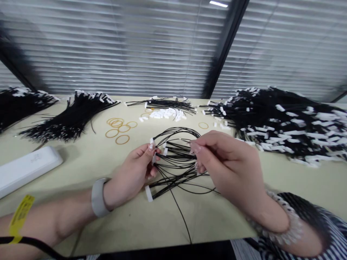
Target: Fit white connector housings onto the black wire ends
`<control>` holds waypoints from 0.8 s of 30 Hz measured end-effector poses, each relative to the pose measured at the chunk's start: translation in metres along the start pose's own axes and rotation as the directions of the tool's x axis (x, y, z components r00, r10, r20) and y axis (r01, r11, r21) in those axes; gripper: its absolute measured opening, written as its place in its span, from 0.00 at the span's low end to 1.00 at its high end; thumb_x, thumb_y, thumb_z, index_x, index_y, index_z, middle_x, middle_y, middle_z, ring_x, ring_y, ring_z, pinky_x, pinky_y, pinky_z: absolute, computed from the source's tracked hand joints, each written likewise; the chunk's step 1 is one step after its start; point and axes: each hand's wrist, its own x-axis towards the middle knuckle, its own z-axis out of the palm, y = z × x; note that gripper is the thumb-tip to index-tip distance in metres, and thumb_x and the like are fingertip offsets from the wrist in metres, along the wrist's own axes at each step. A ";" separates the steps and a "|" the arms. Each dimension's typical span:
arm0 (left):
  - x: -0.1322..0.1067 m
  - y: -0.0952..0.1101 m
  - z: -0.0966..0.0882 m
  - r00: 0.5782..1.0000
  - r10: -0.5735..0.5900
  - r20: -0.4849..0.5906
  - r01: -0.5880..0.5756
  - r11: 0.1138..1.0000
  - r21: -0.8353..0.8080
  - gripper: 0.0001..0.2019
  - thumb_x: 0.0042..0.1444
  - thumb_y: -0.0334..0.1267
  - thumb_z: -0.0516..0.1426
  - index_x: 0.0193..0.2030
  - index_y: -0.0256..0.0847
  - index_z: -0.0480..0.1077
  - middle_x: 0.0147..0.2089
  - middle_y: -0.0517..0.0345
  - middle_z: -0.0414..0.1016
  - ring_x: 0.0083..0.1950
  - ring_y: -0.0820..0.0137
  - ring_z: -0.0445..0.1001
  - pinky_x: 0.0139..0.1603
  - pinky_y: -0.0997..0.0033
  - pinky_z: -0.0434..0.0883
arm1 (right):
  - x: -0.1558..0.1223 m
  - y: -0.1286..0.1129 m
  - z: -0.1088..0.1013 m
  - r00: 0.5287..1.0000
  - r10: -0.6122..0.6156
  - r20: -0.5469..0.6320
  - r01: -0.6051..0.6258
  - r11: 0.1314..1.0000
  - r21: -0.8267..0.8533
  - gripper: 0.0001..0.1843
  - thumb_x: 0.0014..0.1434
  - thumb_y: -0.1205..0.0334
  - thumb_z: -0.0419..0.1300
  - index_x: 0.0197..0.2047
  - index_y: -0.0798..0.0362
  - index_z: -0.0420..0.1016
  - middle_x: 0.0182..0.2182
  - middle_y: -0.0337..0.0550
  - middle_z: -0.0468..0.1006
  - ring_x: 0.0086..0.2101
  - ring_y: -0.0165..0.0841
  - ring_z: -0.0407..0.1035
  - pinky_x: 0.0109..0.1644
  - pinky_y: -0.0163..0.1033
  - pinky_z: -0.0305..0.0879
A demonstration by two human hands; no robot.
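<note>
Over the middle of the table lies a bundle of thin black wires (pixel 176 157) with white plastic connectors at the left ends. My left hand (pixel 138 162) is closed, thumb and fingers pinching a white connector (pixel 154 159) of this bundle. From the right, my right hand (pixel 230 162) pinches thin black wire near a small bare-looking tip (pixel 184 140); its other fingers are curled near the wires' right ends, which they partly hide. Below the left hand a wider white connector (pixel 149 194) rests on the table. One loose wire (pixel 180 213) trails down to the front edge.
Several rubber bands (pixel 122 139) lie left of centre. Loose white connectors (pixel 168 114) and short wires (pixel 168 104) are behind. A large wire pile (pixel 284 119) fills the right, another bundle (pixel 67 117) the left. A white box-shaped device (pixel 29 168) sits at left; blinds stand behind.
</note>
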 end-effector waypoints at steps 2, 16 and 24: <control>0.000 -0.001 -0.001 1.000 0.009 -0.006 -0.009 1.000 0.009 0.12 0.53 0.45 0.57 0.29 0.37 0.65 0.24 0.65 0.64 0.15 0.85 0.57 0.15 0.85 0.55 | -0.001 -0.003 -0.001 0.998 0.057 0.003 -0.056 0.985 0.160 0.05 0.57 0.66 0.56 0.30 0.52 0.71 0.20 0.36 0.71 0.20 0.25 0.67 0.21 0.31 0.64; 0.000 0.000 0.000 1.000 0.008 0.015 -0.008 1.000 0.015 0.11 0.51 0.44 0.58 0.29 0.38 0.67 0.24 0.64 0.64 0.16 0.85 0.57 0.15 0.85 0.56 | 0.000 -0.003 -0.006 0.999 -0.032 0.014 0.027 0.964 0.264 0.05 0.56 0.69 0.56 0.30 0.53 0.71 0.26 0.37 0.72 0.28 0.25 0.68 0.31 0.33 0.66; -0.002 -0.004 -0.004 0.996 0.030 0.087 -0.041 0.991 0.131 0.12 0.54 0.46 0.55 0.32 0.38 0.66 0.26 0.65 0.63 0.17 0.84 0.59 0.15 0.84 0.55 | 0.000 0.005 -0.003 0.973 -0.216 0.080 0.222 0.971 -0.088 0.07 0.56 0.73 0.55 0.32 0.54 0.71 0.29 0.39 0.72 0.31 0.25 0.66 0.34 0.32 0.64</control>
